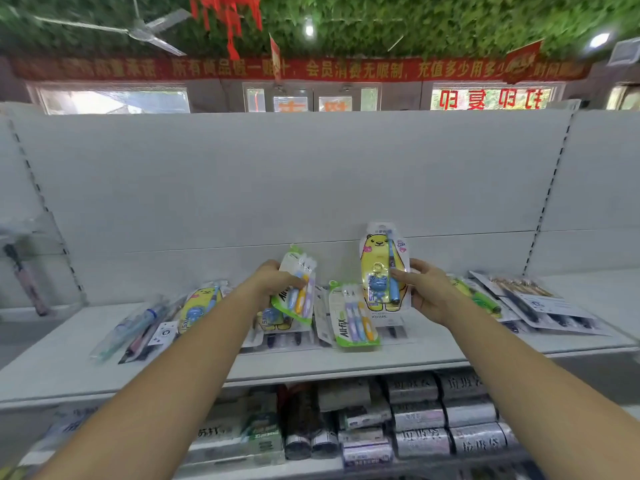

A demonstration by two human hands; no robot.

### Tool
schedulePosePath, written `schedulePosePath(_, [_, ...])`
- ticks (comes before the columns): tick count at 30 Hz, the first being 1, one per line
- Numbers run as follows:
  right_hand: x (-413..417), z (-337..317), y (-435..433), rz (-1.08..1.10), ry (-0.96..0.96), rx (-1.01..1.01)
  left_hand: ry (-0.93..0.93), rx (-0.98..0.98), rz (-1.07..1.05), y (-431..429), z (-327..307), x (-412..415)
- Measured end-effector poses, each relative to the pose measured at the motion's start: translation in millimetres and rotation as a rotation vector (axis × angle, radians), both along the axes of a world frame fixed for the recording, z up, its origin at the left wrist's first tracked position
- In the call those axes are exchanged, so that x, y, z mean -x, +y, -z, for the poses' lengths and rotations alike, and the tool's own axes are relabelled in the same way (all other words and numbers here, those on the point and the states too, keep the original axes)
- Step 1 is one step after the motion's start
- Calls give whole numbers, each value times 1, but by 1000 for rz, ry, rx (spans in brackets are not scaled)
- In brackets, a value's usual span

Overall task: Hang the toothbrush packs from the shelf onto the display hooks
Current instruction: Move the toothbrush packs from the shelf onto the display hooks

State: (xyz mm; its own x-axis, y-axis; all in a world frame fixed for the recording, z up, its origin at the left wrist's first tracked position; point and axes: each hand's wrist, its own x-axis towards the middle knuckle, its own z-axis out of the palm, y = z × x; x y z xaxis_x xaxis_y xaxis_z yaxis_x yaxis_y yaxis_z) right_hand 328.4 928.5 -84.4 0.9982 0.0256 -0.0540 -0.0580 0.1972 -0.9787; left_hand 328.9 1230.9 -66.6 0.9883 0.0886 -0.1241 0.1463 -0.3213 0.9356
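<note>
Two bare forearms reach forward over the white shelf (415, 355). Under the shelf's front edge: rows of boxed goods (433, 417), many with silver labels, print too blurred to read. Above mid-shelf, the left hand (273, 282) has fingers and thumb curled round a green-edged toothbrush pack (298, 289), held up and slightly tilted. Just to its right, the right hand (426, 292) pinches the right edge of a yellow bear toothbrush pack (382, 268), thumb on the front, the pack upright with its top highest of all. Between the two held packs, a second green pack (353, 317) lies on the shelf, marked "All-fix". Toward the shelf's left end: another yellow pack (199, 306) and some clear-wrapped packs (138, 330), lying loose and overlapping. Toward the right end: a fan of dark flat packs (540, 303), one green pack (481, 299) partly hidden behind the right hand. Behind the shelf rises a plain white back panel (277, 181). Beyond its top edge, a red banner (277, 69) with yellow characters, and leafy green ceiling cover with a fan (138, 29).
</note>
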Motion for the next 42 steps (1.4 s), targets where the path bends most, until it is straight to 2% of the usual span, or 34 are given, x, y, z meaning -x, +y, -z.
schedulePosePath(4, [4, -7, 29, -111, -63, -35, -197, 188, -63, 36, 3, 25])
schedulePosePath(9, [14, -9, 108, -306, -115, -47, -417, 312, -241, 109, 29, 91])
schedulePosePath(20, [96, 36, 343, -724, -83, -47, -536, 392, -683, 270, 114, 293])
schedulePosePath(26, [184, 116, 463, -926, 4, 3, -474, 360, -902, 346, 186, 418])
schedulePosePath(32, [271, 199, 564, -1043, 126, 138, -384, 374, -1045, 408, 261, 526])
schedulePosePath(42, [343, 265, 676, -1161, 275, 254, -250, 493, -1207, 480, 335, 618])
